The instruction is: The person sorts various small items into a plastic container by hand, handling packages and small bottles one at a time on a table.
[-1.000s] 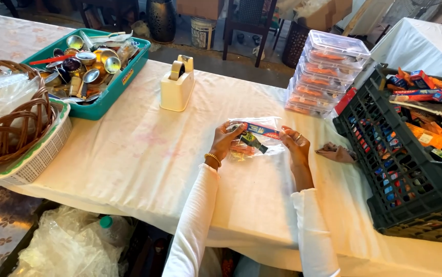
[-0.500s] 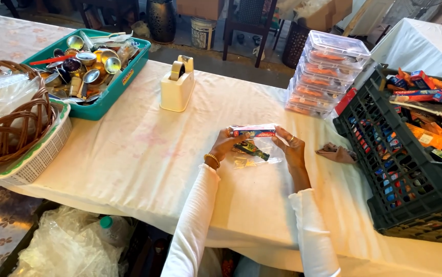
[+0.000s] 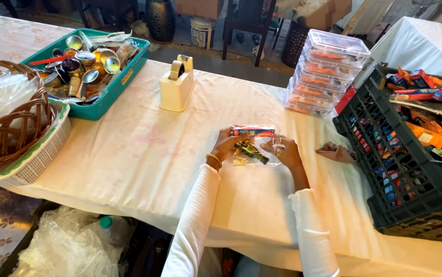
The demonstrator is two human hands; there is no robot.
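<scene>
A person in white sleeves grips a clear plastic bag (image 3: 252,149) with both hands at the middle of a cloth-covered counter (image 3: 128,154). The left hand (image 3: 226,144) pinches the bag's left edge; the right hand (image 3: 281,151) closes on its right side, fingers curled over the plastic. Inside lie a red-and-blue toothpaste box (image 3: 253,132) and a small dark bottle (image 3: 250,151). A cream tape dispenser (image 3: 177,84) stands beyond, stacked clear boxes (image 3: 328,74) and a black crate (image 3: 385,154) of packets to the right, a teal tray (image 3: 113,87) to the left.
</scene>
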